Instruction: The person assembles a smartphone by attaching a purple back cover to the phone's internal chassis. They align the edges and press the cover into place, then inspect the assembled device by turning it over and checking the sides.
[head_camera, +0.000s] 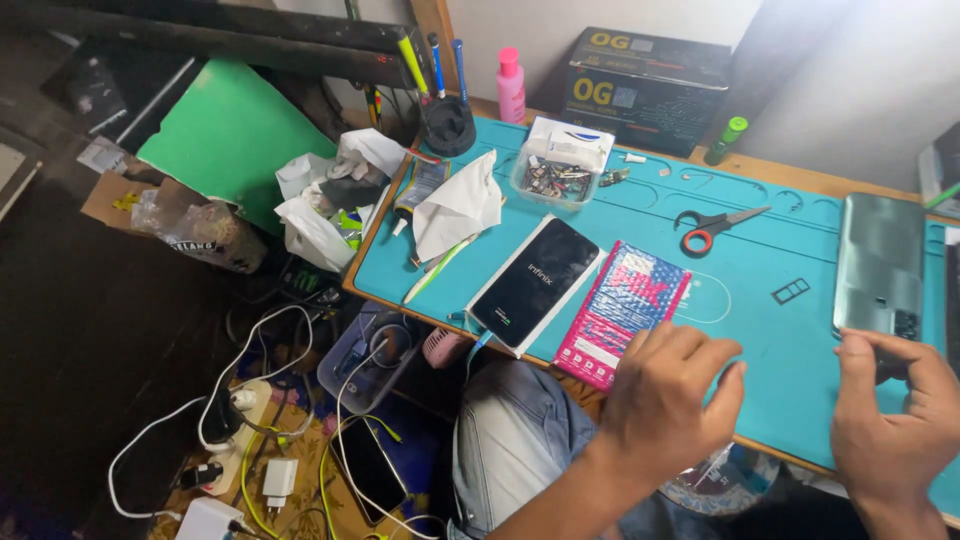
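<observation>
My left hand (668, 398) hovers over the teal work mat (760, 250), fingers curled and apart, its fingertips beside the lower right corner of a pink patterned packet (622, 308). It holds nothing that I can see. My right hand (893, 410) is at the mat's right side, thumb and fingers touching the lower end of a grey-green phone (880, 262) lying back up. A black phone (535, 282) with its screen lit lies on a white box, left of the packet.
Red-handled scissors (712, 228), a small black tray frame (791, 291), a clear box of small parts (556, 176), a white tissue (457, 205), a pink bottle (511, 85), a black carton (645, 88). Cables, chargers and another phone (372, 468) lie on the floor at left.
</observation>
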